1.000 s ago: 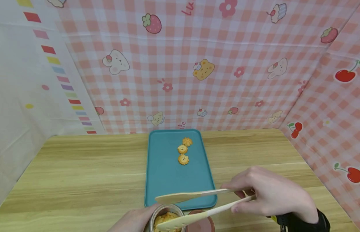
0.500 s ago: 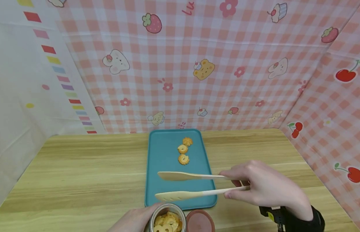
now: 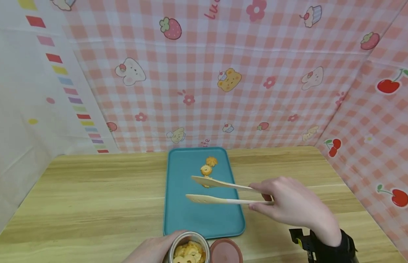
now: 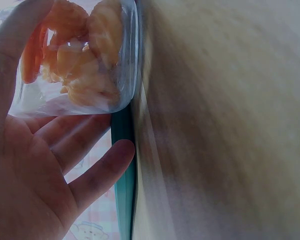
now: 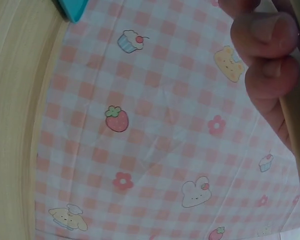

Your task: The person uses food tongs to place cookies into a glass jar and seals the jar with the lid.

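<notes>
My right hand (image 3: 289,202) grips pale wooden tongs (image 3: 230,201), whose two arms are spread apart over the teal tray (image 3: 180,215). Nothing shows between the tips. One cookie (image 3: 206,169) lies on the tray below a star-shaped cookie (image 3: 211,161); a third sits just beneath, mostly covered by the upper tong arm. At the bottom edge, my left hand (image 3: 154,250) holds a clear jar (image 3: 190,234) of cookies. In the left wrist view, thumb and fingers (image 4: 82,140) wrap the jar's wall. The right wrist view shows curled fingers along the tongs' wood.
A round reddish lid (image 3: 226,252) lies right beside the jar, near the tray's front edge. The wooden table (image 3: 102,197) extends to both sides. Behind and to the right stand pink checked cloth walls (image 3: 204,73).
My right hand has lifted the tongs from the jar's mouth and moved them forward over the tray, toward the cookies. The left hand and jar stay in place.
</notes>
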The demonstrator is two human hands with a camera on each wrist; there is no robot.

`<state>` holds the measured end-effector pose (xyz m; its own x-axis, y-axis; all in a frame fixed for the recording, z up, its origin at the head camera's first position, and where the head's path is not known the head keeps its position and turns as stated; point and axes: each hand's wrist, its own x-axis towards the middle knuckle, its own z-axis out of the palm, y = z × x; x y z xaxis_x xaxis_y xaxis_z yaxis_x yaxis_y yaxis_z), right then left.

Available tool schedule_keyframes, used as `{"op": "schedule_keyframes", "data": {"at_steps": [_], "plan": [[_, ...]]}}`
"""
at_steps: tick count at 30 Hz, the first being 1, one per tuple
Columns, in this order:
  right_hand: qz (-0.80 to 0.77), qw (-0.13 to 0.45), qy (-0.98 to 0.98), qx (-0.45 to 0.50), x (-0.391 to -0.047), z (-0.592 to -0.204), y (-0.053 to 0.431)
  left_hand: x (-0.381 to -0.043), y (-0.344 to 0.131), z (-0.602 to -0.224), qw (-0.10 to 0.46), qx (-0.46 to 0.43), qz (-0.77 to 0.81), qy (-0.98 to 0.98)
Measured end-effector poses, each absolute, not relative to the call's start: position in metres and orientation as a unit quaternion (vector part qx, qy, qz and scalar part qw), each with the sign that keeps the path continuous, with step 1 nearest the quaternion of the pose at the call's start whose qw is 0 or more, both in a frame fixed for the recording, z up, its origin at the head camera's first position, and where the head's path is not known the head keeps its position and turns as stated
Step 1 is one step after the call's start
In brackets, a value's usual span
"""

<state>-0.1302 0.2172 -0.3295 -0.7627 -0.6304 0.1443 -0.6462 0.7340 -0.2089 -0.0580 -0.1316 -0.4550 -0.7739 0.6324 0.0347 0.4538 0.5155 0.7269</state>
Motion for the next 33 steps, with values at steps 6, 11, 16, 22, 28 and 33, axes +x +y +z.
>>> {"op": "schedule_keyframes", "data": {"at_steps": [6,11,16,22,28,33], "plan": [[0.113,0.035,-0.943,0.31,-0.141,-0.34,0.216,-0.058,-0.134,-0.456,0.124,0.313,0.378,0.862],[0.113,0.03,-0.952,0.284,-0.15,-0.35,0.219,-0.058,-0.135,-0.456,0.12,0.315,0.369,0.866],[0.106,0.015,-0.96,0.258,-0.157,-0.358,0.221,-0.058,-0.136,-0.458,0.113,0.318,0.363,0.868],[0.107,-0.006,-0.961,0.255,-0.162,-0.366,0.22,-0.057,-0.136,-0.457,0.119,0.315,0.368,0.867],[0.11,-0.014,-0.962,0.251,-0.165,-0.369,0.221,-0.057,-0.134,-0.454,0.13,0.306,0.373,0.866],[0.108,-0.02,-0.964,0.241,-0.167,-0.371,0.221,-0.058,-0.133,-0.454,0.131,0.303,0.374,0.866]]}}
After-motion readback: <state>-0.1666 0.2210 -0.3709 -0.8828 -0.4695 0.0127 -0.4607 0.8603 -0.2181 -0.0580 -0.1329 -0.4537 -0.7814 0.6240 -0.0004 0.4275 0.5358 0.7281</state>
